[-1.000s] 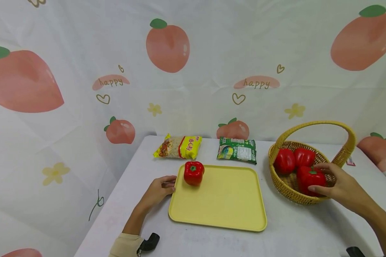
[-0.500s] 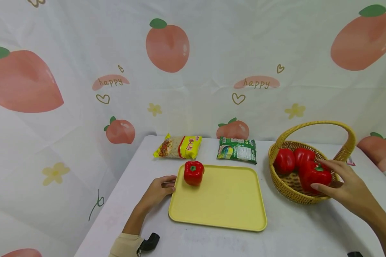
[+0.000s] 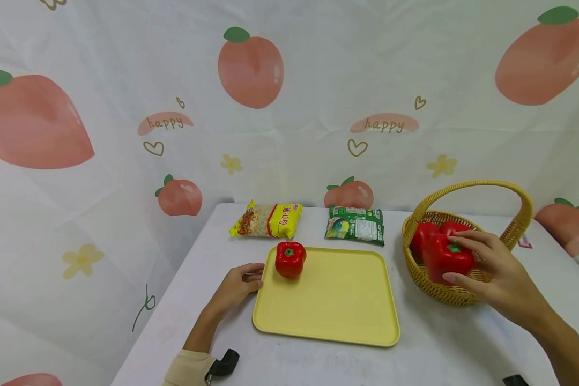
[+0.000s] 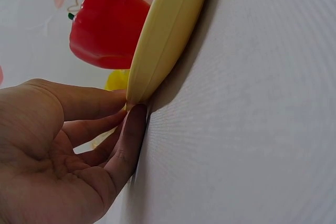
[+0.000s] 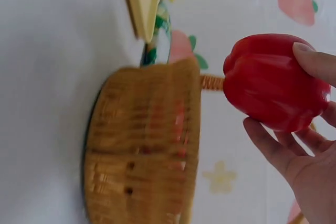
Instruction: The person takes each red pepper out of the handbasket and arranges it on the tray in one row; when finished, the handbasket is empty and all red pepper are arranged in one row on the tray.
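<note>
At the near left, the left hand (image 3: 235, 287) pinches the left edge of the yellow tray (image 3: 338, 300). At the right, the right hand (image 3: 502, 276) clasps a red pepper (image 3: 446, 261), thumb and fingers spread around it, above the wicker basket (image 3: 446, 296); an even grip should keep it clear of the rim. Farther off, other peppers (image 3: 422, 239) sit inside, beneath the arched handle (image 3: 473, 185).

Head view forward-down, wrists close, tray (image 3: 328, 300) shared

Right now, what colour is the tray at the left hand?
The tray is plain light yellow; the head view shows it best.
</note>
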`<action>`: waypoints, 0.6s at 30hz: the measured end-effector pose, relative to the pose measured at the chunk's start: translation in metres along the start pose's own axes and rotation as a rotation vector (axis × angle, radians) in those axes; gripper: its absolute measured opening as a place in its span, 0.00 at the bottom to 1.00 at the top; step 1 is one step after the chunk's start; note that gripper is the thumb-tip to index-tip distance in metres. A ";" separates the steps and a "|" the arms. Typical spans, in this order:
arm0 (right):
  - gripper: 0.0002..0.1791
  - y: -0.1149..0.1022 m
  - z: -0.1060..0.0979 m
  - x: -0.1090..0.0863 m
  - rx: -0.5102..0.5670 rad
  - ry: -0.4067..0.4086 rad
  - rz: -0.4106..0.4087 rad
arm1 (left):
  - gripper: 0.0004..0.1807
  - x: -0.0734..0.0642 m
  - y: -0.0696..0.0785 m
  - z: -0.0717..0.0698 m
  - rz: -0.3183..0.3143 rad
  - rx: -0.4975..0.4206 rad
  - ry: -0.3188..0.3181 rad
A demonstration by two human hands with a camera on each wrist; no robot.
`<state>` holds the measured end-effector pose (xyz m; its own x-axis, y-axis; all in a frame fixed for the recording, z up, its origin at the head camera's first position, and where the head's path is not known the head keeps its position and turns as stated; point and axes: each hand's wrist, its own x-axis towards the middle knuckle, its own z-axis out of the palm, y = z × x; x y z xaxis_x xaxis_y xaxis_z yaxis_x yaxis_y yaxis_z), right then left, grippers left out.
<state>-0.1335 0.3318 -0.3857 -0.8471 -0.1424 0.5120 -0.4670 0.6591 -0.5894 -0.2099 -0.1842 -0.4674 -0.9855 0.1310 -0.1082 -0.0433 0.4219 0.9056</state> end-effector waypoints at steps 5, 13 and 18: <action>0.43 -0.014 0.016 0.011 0.012 -0.027 -0.052 | 0.24 0.001 0.000 0.000 0.001 0.001 -0.003; 0.41 -0.022 0.044 0.029 0.014 -0.085 -0.119 | 0.24 0.001 0.001 0.000 0.007 0.010 -0.015; 0.38 -0.023 0.062 0.040 0.045 -0.128 -0.093 | 0.24 0.001 0.001 -0.001 0.007 0.011 -0.012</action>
<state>-0.1720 0.2647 -0.3904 -0.8239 -0.2955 0.4836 -0.5530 0.6058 -0.5720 -0.2106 -0.1846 -0.4662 -0.9837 0.1443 -0.1068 -0.0347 0.4306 0.9019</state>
